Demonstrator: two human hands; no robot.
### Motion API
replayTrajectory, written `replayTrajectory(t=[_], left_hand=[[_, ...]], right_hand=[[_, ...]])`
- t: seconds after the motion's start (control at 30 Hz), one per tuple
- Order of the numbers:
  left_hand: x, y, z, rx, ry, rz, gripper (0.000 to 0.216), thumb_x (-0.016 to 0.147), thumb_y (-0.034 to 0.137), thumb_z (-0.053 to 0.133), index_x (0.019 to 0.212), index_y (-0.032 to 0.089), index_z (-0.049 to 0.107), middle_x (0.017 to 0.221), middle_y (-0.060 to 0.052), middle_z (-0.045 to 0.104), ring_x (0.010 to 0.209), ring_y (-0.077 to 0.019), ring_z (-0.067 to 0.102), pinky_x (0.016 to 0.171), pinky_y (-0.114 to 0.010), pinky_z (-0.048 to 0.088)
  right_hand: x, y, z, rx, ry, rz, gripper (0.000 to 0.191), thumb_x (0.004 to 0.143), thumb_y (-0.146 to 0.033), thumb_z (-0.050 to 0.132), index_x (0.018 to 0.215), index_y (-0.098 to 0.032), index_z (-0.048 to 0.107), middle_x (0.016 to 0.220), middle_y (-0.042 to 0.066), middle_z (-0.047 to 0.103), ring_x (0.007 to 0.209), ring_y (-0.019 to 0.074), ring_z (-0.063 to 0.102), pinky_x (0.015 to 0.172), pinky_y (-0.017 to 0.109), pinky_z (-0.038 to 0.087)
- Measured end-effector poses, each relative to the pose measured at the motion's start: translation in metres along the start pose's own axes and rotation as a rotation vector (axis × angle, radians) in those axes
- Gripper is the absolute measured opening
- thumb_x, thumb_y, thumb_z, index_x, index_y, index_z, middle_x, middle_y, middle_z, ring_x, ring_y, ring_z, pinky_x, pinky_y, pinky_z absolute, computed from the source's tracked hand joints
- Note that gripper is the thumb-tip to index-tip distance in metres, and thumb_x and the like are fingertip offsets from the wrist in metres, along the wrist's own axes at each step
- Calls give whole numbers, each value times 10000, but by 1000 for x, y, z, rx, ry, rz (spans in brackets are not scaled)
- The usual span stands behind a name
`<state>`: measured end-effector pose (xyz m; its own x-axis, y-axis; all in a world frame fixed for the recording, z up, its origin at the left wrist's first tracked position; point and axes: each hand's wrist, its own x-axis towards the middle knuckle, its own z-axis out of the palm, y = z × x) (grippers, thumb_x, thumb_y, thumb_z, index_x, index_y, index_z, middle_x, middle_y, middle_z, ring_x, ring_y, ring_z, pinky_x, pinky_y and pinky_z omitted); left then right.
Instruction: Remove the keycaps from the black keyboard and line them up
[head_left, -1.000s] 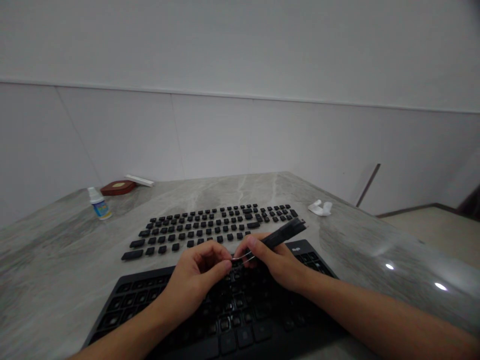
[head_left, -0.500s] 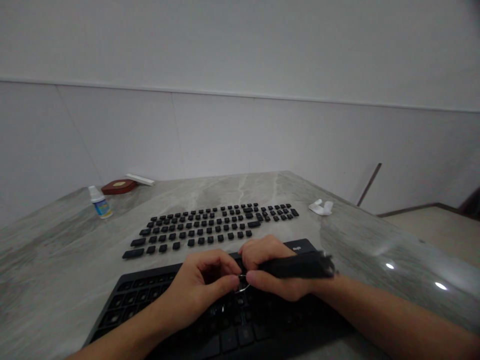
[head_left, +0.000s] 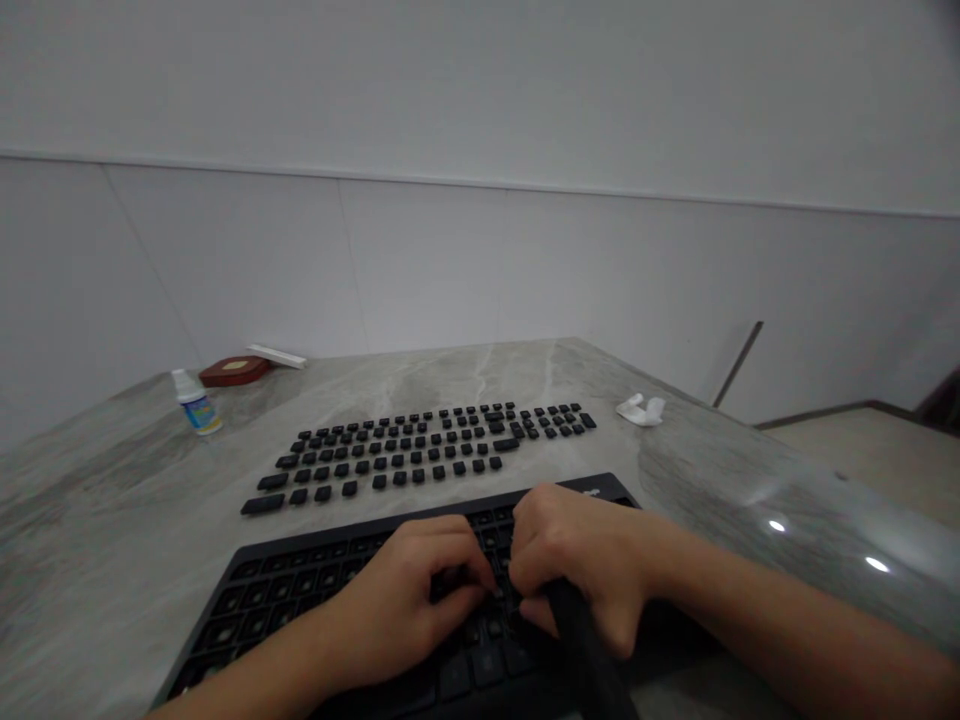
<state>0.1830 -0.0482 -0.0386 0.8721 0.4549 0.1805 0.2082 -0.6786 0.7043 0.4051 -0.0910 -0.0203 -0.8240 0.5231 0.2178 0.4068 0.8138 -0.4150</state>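
Note:
A black keyboard (head_left: 247, 552) lies in front of me, most of its key positions bare and showing small pale stems. A few keycaps (head_left: 487, 664) still sit along its near edge. My right hand (head_left: 577, 560) is closed around a black brush (head_left: 589, 655), whose handle points back toward me; its bristles are out of sight. The fingertips of that hand rest low over the keyboard's middle. Just to the left, my left hand (head_left: 420, 590) is closed, thumb and forefinger together close to the keys. Whatever lies between those fingertips is too small to make out.
Loose black keycaps (head_left: 397, 460) lie in rows on the marble-patterned table (head_left: 420, 380) beyond the keyboard. A crumpled white tissue (head_left: 640, 410) is at the right. Far left are a small spray bottle (head_left: 196, 405), a red-brown box (head_left: 234, 371) and a white strip (head_left: 277, 356).
The brush has swung from pointing right to pointing toward me as my right hand turned. Both hands moved down closer to the keys; the wire loop between them is now hidden.

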Motion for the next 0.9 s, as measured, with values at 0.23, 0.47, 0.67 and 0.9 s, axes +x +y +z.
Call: replayTrajectory(t=[0.23, 0.47, 0.67, 0.9], left_hand=[[-2, 2, 2, 45, 2, 68, 358, 769, -27, 485, 945, 193, 706, 965, -39, 575, 903, -157, 566, 806, -273, 463], [-7, 4, 2, 143, -52, 111, 469, 716, -58, 464, 1024, 219, 682, 1013, -49, 521, 923, -179, 543, 794, -296, 469], [-6, 5, 2, 136, -69, 119, 377, 775, -18, 470, 1014, 208, 656, 1026, -49, 523, 937, -173, 543, 815, -293, 470], [-3, 5, 2, 113, -42, 138, 346, 764, -21, 481, 971, 191, 661, 1008, -49, 536, 925, -168, 549, 809, -283, 469]], right_hand=[[1, -6, -4, -19, -50, -12, 147, 578, -161, 566, 545, -185, 425, 511, -59, 438, 473, 102, 382, 478, 267, 276], [2, -19, -5, -166, -149, 6, 264, 405, -256, 732, 619, -185, 595, 501, -77, 461, 481, 101, 358, 467, 276, 213], [4, -21, -4, -254, -192, -6, 304, 397, -308, 771, 647, -193, 642, 491, -58, 511, 468, 120, 374, 464, 289, 203], [6, -23, -2, -370, -227, -64, 330, 433, -383, 787, 649, -187, 633, 512, -38, 530, 485, 134, 398, 466, 305, 177]])
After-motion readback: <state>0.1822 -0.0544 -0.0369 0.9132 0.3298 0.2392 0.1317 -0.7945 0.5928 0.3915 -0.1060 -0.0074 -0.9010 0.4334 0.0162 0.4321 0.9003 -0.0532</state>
